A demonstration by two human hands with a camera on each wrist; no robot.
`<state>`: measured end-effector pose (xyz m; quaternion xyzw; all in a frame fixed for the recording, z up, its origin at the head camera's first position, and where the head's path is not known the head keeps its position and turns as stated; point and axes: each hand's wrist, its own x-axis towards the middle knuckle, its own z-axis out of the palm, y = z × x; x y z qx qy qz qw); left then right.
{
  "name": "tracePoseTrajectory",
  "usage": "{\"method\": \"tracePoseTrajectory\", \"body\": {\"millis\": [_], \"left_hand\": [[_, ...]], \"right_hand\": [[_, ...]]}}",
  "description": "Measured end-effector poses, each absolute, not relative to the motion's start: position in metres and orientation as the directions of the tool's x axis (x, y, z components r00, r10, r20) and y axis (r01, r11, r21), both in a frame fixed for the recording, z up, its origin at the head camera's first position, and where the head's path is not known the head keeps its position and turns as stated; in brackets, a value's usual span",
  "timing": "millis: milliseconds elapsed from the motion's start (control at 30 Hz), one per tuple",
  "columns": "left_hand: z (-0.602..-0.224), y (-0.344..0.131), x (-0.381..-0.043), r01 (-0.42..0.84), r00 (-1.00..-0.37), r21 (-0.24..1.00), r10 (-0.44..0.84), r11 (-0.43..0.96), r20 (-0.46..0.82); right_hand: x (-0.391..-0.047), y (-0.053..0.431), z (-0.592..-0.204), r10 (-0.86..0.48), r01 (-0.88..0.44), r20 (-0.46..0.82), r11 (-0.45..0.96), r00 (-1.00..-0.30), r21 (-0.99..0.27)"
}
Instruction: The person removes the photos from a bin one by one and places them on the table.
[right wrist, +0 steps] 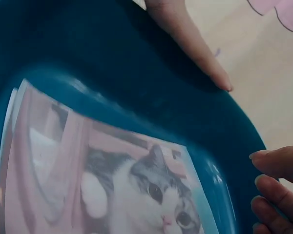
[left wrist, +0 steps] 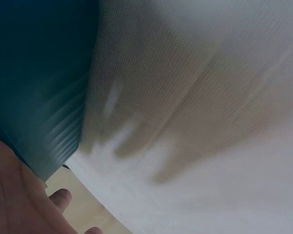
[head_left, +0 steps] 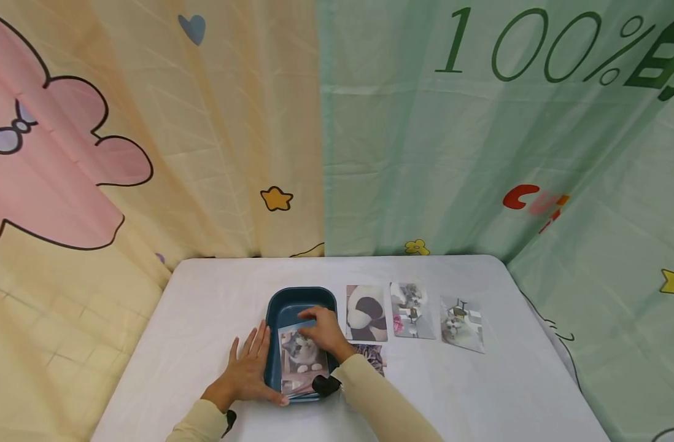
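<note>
A dark teal tray (head_left: pixel 294 297) sits on the white-covered table, with a small stack of photos inside. The top one, a cat photo (head_left: pixel 301 362), shows a grey and white cat against pink. My left hand (head_left: pixel 245 371) rests along the tray's left side, fingers straight, thumb by its near corner. Over the tray's right part is my right hand (head_left: pixel 325 331), its loosely bent fingers near the photo's far edge. In the right wrist view those fingertips (right wrist: pixel 278 190) are apart from the cat photo (right wrist: pixel 122 190), holding nothing visible.
Right of the tray lie a photo with a dark and white round shape (head_left: pixel 366 313), two more cat photos (head_left: pixel 413 310) (head_left: pixel 461 324), and a dark patterned photo (head_left: pixel 372 356) partly hidden by my right arm. Printed curtains (head_left: pixel 248 135) hang behind the table (head_left: pixel 204 307).
</note>
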<state>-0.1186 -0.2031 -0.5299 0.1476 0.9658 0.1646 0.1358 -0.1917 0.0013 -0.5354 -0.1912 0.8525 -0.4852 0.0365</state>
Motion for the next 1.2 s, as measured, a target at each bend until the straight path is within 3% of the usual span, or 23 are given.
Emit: {"method": "tracePoseTrajectory", "body": {"millis": [300,500,733,867,1100,1200], "left_hand": [[-0.533,-0.201,-0.120,0.237,-0.922,0.362,0.326,0.902,-0.207],[-0.532,-0.202,-0.119,0.237,-0.921,0.360,0.327,0.902,-0.212],[-0.532,-0.203,-0.119,0.249,-0.921,0.359,0.334,0.900,-0.199],[-0.537,-0.204,-0.119,0.258,-0.925,0.364,0.338,0.895,-0.174],[-0.537,-0.204,-0.119,0.254,-0.923,0.357,0.336,0.899,-0.189],[-0.532,-0.203,-0.118,0.248,-0.922,0.366,0.335,0.897,-0.197]], "right_hand": [[-0.189,-0.014,-0.556,-0.264,-0.179,0.040,0.528,-0.964,-0.830],[-0.187,-0.017,-0.565,-0.221,-0.175,0.035,0.656,-0.975,-0.734],[-0.187,-0.018,-0.564,-0.238,-0.182,0.024,0.666,-0.971,-0.724],[-0.188,-0.017,-0.564,-0.248,-0.175,0.023,0.613,-0.969,-0.771],[-0.190,-0.017,-0.566,-0.250,-0.096,0.003,0.360,-0.968,-0.928],[-0.190,-0.017,-0.567,-0.250,-0.093,0.007,0.336,-0.968,-0.937]]}}
